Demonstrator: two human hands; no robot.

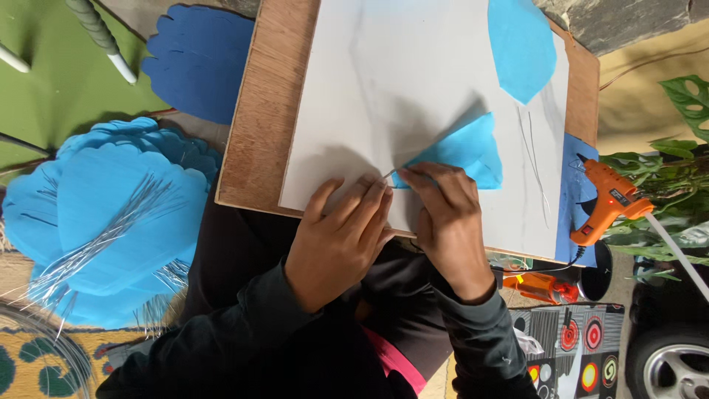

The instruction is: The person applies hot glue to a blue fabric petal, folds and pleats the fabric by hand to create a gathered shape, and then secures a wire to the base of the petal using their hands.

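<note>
A light blue petal-shaped paper piece (464, 150) lies on a white sheet (399, 81) that covers a wooden board (258, 125). My right hand (449, 222) pinches the petal's pointed lower-left tip. My left hand (341, 240) rests beside it, fingertips pressing at a thin silver wire (388, 174) that pokes out at that tip. A second light blue petal (521, 44) lies further up the sheet. Two loose thin wires (533, 159) lie to the right of the held petal.
An orange glue gun (609, 203) rests on a darker blue sheet at the board's right edge. Left of the board sits a stack of light blue petals (88, 244) topped with several silver wires, with a dark blue petal (199, 63) above. Green leaves stand at right.
</note>
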